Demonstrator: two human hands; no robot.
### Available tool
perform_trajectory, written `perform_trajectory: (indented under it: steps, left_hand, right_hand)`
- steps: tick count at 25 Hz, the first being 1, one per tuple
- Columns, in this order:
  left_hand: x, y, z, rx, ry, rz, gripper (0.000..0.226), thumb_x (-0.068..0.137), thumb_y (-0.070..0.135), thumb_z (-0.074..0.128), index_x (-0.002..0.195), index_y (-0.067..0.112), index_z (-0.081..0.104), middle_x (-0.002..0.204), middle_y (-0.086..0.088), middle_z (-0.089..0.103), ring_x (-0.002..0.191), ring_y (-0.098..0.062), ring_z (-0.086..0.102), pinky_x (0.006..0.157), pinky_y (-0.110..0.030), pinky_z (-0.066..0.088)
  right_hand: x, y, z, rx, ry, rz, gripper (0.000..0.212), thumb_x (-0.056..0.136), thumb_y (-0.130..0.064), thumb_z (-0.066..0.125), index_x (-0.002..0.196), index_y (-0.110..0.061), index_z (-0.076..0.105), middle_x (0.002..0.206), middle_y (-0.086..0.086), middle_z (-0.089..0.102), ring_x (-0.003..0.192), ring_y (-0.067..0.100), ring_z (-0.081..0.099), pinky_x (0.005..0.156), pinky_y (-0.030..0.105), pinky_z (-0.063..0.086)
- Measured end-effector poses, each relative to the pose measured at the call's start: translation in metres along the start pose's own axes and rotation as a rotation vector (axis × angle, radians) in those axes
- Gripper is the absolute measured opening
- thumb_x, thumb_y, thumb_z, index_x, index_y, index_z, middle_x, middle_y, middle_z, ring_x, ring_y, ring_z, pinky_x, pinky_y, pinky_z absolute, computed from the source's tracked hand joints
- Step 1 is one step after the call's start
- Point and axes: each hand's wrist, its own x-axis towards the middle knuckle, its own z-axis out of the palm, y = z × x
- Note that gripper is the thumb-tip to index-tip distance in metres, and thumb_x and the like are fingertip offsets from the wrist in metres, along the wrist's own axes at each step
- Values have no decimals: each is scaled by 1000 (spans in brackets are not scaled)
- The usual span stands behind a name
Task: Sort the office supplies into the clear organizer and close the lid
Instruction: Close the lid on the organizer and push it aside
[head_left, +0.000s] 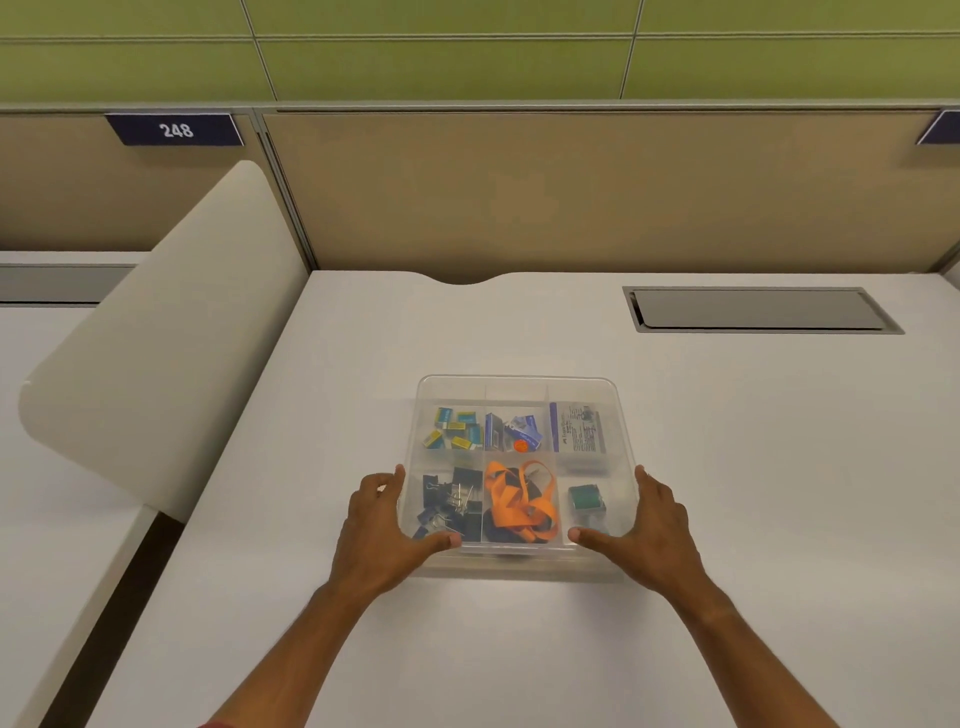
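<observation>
White worktop in an office cubicle, tan partition behind, green panels above, "248" tag top left. Grey cable hatch set in the worktop near the far right corner. Curved white divider along the left edge.

Clear organizer sits mid-worktop, closer to the near edge than the far one, lid on. Six compartments, all visible through the lid:
- far left: small yellow/teal boxes
- far middle: blue staple boxes
- far right: printed card pack
- near left: black binder clips
- near middle: orange lanyard
- near right: green-topped item, can't tell what it is

Left hand is on the organizer's near-left corner: fingers wrapped round the left side, thumb lying across the lid near the front edge. Right hand mirrors it on the near-right corner, fingers along the right side, thumb on the lid. Both hands are gripping the organizer from opposite sides, the box between them. Both forearms come in from the near edge.
</observation>
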Motion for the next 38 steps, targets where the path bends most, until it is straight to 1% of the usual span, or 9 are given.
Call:
perform_trajectory:
  steps: [5, 13, 18, 20, 22, 24, 30, 34, 38]
  left_hand:
    - [22, 17, 1, 199, -4, 97, 129, 49, 91, 51, 152, 27, 9, 162, -1, 6, 147, -26, 11, 115, -48, 22]
    - [77, 61, 12, 367, -33, 286, 119, 61, 91, 36, 152, 27, -7, 160, 0, -15, 148, -21, -12, 118, -39, -2]
    - [116, 82, 18, 375, -79, 368, 107, 69, 81, 33, 153, 24, -2, 161, 0, -9, 148, -18, -11, 117, -34, -8]
    - [128, 86, 22, 405, -93, 397, 100, 73, 77, 28, 152, 23, -3, 161, -1, -9, 148, -18, -11, 118, -35, -7]
    - [136, 88, 26, 449, -113, 410, 97, 74, 75, 23, 152, 24, -5, 161, -1, -11, 148, -18, -13, 117, -36, -9]
    - [140, 88, 29, 462, -119, 414, 97, 74, 74, 22, 152, 23, -5, 161, 0, -11, 148, -19, -12, 117, -37, -9]
    - [141, 81, 36, 459, -72, 450, 91, 79, 70, 26, 152, 26, -4, 161, 1, -9, 148, -19, -12, 114, -34, -13]
    - [140, 80, 38, 477, -69, 446, 92, 78, 73, 24, 151, 28, -8, 160, 2, -14, 147, -18, -16, 113, -34, -18]
    - [137, 83, 34, 474, -102, 423, 95, 75, 76, 21, 150, 28, -10, 160, 2, -17, 146, -19, -17, 115, -35, -16]
  right_hand:
    - [27, -22, 4, -245, -16, -36, 130, 47, -91, 46, 151, -22, 13, 160, 6, 16, 145, 30, 20, 111, 52, 30]
    - [84, -66, 34, -410, -51, -235, 117, 66, -90, 32, 153, -20, 0, 162, 6, -4, 149, 27, -4, 119, 46, -1]
    - [123, -85, 41, -462, -61, -330, 96, 83, -77, 31, 153, -19, 2, 162, 6, -3, 149, 26, -3, 121, 47, -2]
    - [132, -88, 45, -482, -70, -336, 99, 78, -83, 17, 153, -20, 1, 162, 5, -4, 149, 26, -5, 121, 48, -2]
    - [136, -89, 49, -494, -71, -344, 114, 61, -90, -13, 153, -22, -2, 162, 4, -7, 149, 25, -7, 120, 47, -6]
    - [139, -87, 53, -491, -59, -353, 124, 50, -88, -26, 153, -22, -2, 162, 3, -6, 149, 25, -7, 119, 45, -8]
    - [143, -85, 59, -480, -27, -341, 100, 73, -83, 7, 153, -23, 5, 162, 3, 2, 150, 25, -1, 120, 47, -4]
    - [141, -86, 57, -502, -33, -336, 106, 68, -86, -4, 153, -23, 3, 162, 3, 1, 149, 24, -2, 120, 47, -4]
    - [140, -86, 57, -486, -60, -332, 97, 75, -80, 9, 153, -23, 1, 162, 3, -3, 149, 24, -4, 120, 46, -4]
